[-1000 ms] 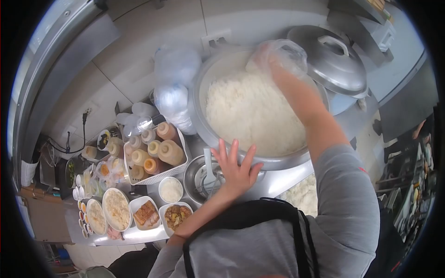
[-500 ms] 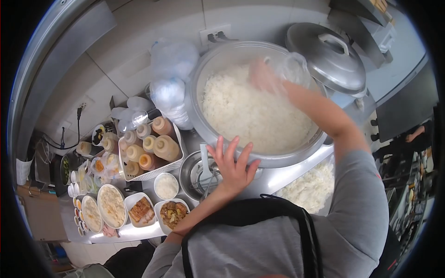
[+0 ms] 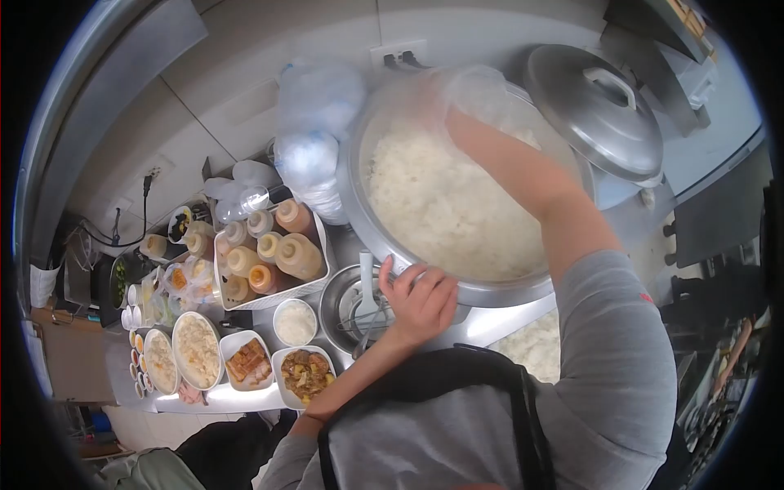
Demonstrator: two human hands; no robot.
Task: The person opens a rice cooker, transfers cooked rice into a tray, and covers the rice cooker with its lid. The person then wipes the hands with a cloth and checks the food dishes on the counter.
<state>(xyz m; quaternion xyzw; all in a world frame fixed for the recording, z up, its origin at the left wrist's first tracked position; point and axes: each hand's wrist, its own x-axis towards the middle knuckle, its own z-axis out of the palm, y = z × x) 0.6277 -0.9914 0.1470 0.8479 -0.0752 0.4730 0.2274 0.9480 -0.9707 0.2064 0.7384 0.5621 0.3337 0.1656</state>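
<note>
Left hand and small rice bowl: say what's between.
In the head view, a metal bowl holding a spatula lies between the left hand and small rice bowl.

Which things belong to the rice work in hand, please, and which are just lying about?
Apparently in use: cooked rice, metal pot, clear plastic bag at the right hand.

Apparently idle: squeeze bottles, white basket, metal bowl, white spatula.

2 hands (image 3: 422, 304), 1 lg. pot (image 3: 508, 294), 1 lid (image 3: 596, 118), 2 oval bowls (image 3: 218, 372), 2 sq. dishes (image 3: 286, 396)
</note>
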